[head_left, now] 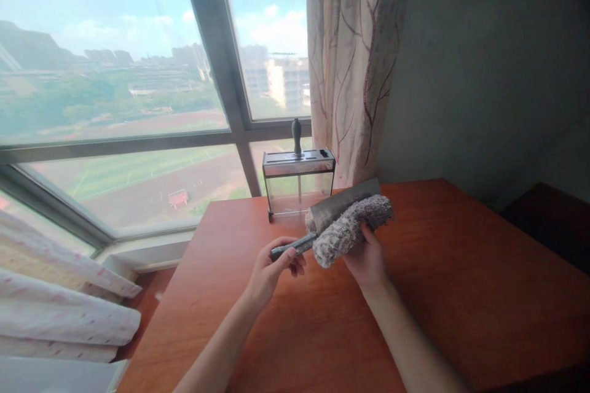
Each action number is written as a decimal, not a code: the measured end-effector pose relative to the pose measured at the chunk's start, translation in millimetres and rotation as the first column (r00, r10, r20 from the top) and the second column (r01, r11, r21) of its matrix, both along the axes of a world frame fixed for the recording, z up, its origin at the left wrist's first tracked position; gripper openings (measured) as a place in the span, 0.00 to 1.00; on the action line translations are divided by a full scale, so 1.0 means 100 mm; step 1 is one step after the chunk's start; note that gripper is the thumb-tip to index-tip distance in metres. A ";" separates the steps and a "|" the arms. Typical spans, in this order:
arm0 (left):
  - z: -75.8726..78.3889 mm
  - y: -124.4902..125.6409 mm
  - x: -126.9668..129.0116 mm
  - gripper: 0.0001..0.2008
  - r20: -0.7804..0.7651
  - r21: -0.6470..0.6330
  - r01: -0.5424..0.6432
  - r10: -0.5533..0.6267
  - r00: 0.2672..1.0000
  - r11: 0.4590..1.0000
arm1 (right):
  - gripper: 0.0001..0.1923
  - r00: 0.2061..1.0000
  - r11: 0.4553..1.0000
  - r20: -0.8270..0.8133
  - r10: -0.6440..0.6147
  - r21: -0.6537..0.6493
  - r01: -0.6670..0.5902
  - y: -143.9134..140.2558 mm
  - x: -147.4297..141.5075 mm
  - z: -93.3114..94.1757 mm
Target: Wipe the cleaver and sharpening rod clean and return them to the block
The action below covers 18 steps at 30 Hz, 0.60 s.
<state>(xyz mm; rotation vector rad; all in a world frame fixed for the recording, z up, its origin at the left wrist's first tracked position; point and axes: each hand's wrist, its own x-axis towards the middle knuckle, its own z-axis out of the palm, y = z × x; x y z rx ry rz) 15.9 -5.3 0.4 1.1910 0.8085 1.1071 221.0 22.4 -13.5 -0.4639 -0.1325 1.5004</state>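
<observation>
My left hand [279, 261] is closed round the dark handle [295, 247] of a grey fluffy duster [353, 228]. A shaggy, mop-like roll lies along the front of its head, and a flat, smooth grey panel [343, 204] slants up behind the roll. My right hand [369, 255] holds the head from below and the right, thumb pressed against the shaggy roll and most fingers hidden behind it. Both hands keep the duster above the wooden table [304, 331].
Beyond the duster, a clear-walled box [298, 163] with a metal top and a grey upright knob stands at the table's far edge. A framed window [235, 129] and a patterned curtain [354, 61] are behind it. Another curtain [69, 313] hangs at lower left.
</observation>
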 end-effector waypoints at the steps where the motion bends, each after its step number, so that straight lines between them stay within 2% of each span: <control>1: 0.01 0.01 -0.02 0.13 -0.012 -0.005 0.013 -0.013 1.000 1.000 | 0.11 1.000 1.000 0.004 -0.004 -0.006 0.005 0.01 0.02 0.00; 6: 0.08 0.03 -0.11 0.13 -0.055 -0.038 0.097 -0.099 0.994 0.995 | 0.12 0.991 0.991 0.028 -0.133 0.013 0.133 0.05 0.20 0.01; 10: 0.07 0.05 -0.10 0.14 0.007 -0.079 0.003 -0.003 1.000 0.997 | 0.13 0.980 0.981 0.036 -0.195 0.010 0.195 0.08 0.21 0.03; 13: -0.01 0.04 -0.02 0.13 0.145 -0.138 -0.091 0.111 0.983 0.986 | 0.13 0.977 0.977 0.025 -0.213 -0.014 0.213 0.11 0.15 0.08; 15: -0.10 0.02 0.06 0.14 0.238 -0.181 -0.100 0.142 0.961 0.978 | 0.12 0.972 0.972 0.011 -0.235 -0.026 0.235 0.14 0.11 0.11; 18: -0.24 -0.04 0.25 0.21 0.267 -0.217 -0.005 0.064 0.962 0.976 | 0.11 0.963 0.963 0.003 -0.269 -0.028 0.269 0.17 0.03 0.13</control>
